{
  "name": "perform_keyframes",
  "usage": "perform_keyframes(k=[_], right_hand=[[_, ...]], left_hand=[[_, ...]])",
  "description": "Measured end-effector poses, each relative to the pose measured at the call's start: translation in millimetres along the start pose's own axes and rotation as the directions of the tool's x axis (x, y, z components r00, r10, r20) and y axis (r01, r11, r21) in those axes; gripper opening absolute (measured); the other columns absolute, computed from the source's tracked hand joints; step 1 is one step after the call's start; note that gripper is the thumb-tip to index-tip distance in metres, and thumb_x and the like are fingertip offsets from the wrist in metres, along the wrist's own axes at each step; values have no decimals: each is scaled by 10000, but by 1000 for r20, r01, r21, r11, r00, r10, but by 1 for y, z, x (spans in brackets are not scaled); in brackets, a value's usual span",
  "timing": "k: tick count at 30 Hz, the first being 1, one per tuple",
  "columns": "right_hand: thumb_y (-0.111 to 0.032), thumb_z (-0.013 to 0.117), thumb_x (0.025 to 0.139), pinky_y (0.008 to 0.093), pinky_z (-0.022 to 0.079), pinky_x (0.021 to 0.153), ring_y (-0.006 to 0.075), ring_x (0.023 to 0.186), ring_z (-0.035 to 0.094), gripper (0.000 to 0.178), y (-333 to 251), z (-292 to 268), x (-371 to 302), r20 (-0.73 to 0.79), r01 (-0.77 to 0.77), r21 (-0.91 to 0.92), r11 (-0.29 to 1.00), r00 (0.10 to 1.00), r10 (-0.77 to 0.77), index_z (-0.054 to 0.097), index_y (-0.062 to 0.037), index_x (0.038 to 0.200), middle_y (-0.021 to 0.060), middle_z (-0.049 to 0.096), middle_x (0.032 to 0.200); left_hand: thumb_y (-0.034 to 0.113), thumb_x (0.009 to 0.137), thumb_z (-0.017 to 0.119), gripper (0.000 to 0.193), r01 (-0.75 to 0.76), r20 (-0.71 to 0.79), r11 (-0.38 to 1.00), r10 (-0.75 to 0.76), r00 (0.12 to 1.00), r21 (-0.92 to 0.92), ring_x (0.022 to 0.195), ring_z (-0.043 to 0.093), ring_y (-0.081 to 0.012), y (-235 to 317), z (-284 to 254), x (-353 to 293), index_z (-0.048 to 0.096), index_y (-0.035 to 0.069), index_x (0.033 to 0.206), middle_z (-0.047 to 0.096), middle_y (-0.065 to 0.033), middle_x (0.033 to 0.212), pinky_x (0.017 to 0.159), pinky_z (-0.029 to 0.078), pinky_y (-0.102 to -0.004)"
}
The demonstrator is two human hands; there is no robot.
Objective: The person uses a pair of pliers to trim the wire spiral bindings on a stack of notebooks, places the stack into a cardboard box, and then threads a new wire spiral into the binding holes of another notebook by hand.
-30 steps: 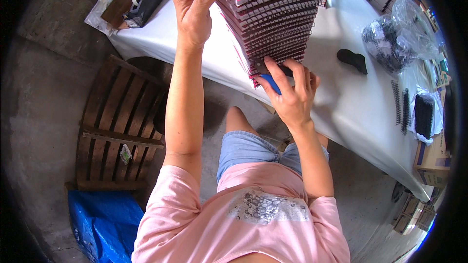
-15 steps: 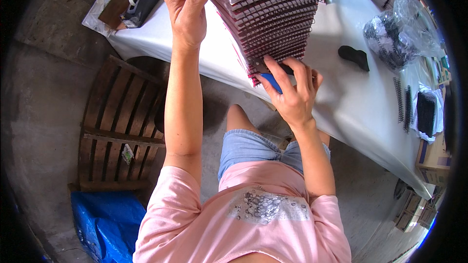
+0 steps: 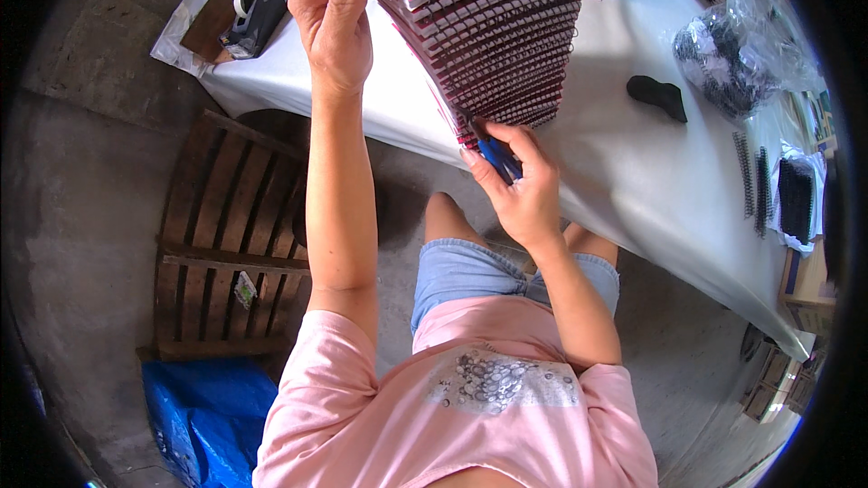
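Note:
A tall stack of spiral-bound notebooks [image 3: 506,45] with dark coils and pinkish-red cover edges stands at the front of the table. My left hand [image 3: 336,27] grips its upper left side, the thumb showing and the other fingertips cut off by the frame's top. In my right hand [image 3: 527,183] is a pair of blue-handled pliers [image 3: 497,155], their dark jaws at the coil ends on the stack's lower left corner. The right thumb and forefinger are closed around the handles. What exactly the jaws touch is too small to tell.
The white-covered table [image 3: 624,163] carries a black tape dispenser [image 3: 259,14], a dark elongated object [image 3: 657,97], a clear bag of black coils [image 3: 723,59] and loose coils [image 3: 752,176]. A wooden pallet [image 3: 226,235] and blue plastic sheeting [image 3: 208,411] lie at left; cardboard boxes [image 3: 807,285] stand right.
My right hand has shifted slightly left and down, its fingers drawing in around the pliers, whose jaws now point at the corner coils. The left hand keeps its grip on the stack.

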State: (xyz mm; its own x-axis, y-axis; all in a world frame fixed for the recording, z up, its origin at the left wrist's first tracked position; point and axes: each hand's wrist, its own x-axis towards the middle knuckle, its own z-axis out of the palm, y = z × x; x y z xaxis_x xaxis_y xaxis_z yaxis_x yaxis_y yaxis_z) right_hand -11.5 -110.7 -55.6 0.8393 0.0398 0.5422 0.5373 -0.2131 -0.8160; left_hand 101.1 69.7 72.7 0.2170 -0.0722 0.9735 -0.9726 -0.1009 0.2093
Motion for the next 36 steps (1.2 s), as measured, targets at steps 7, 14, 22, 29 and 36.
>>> perform_keyframes(k=[7,14,22,29,36], right_hand=[[-216,782,613,361,342,777,152,887,530,588,15,-14,4,61,344,-699,627,902,-427,602,-295,1167,-21,512,1061],[-273,783,612,404,276,877,153,913,518,582,12,-24,5,32,329,-679,656,906,-421,601,-297,1164,-22,515,1059],[-297,754,677,395,299,861,163,922,521,455,-1,-21,8,52,285,-654,701,941,-334,620,-266,1111,-10,507,1033],[-291,734,707,382,344,805,180,912,527,422,-7,-11,8,14,228,-650,725,957,-289,623,-250,1112,-2,506,1018],[-256,672,819,312,458,558,204,704,604,257,-14,-12,9,209,-354,201,913,926,314,624,-102,1020,73,588,781]], left_hand=[[278,917,450,403,7,2,1000,-7,1000,-14,1242,372,-273,0,0,-1,544,-43,1142,526,-154,1200,1061,224,-405],[282,921,443,405,4,6,1000,-4,1000,-18,1233,388,-262,0,0,0,537,-43,1144,520,-157,1207,1055,240,-400],[278,919,427,410,26,-9,999,-26,1000,-18,1220,408,-260,-1,-1,-1,517,-43,1158,505,-171,1219,1047,261,-393],[288,920,442,426,10,-24,999,-11,1000,-32,1244,389,-262,-1,-1,-2,503,-44,1180,495,-168,1237,1057,252,-396],[315,914,467,476,81,-42,985,-88,995,-151,1217,424,-262,2,5,-3,467,-53,1216,460,-194,1268,1038,296,-377]])
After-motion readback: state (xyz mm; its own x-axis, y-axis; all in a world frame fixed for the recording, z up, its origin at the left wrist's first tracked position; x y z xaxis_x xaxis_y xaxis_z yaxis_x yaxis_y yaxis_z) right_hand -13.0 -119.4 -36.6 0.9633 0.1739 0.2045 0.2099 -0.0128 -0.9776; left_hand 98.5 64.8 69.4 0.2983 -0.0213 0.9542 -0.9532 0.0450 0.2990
